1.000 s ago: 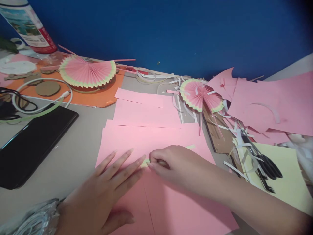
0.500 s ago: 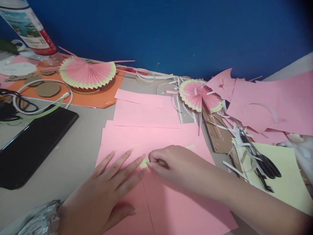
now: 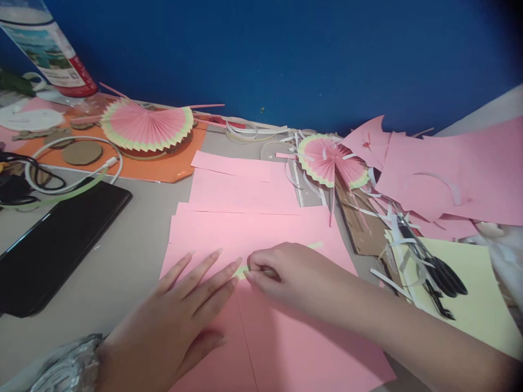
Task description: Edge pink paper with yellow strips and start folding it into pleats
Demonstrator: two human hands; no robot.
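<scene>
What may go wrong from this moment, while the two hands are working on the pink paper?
The right hand is curled right at the narrow yellow-green strip, so pressure there might crease it or push it crooked.

The pink paper overlaps other pink sheets; if the spread left hand eased off, it could slide.

The scissors lie among white scraps near the right forearm, which might knock them.

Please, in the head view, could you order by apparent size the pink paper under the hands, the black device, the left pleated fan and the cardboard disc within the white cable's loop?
1. Pink paper
2. Black device
3. Left pleated fan
4. Cardboard disc
True sizes may differ.
</scene>
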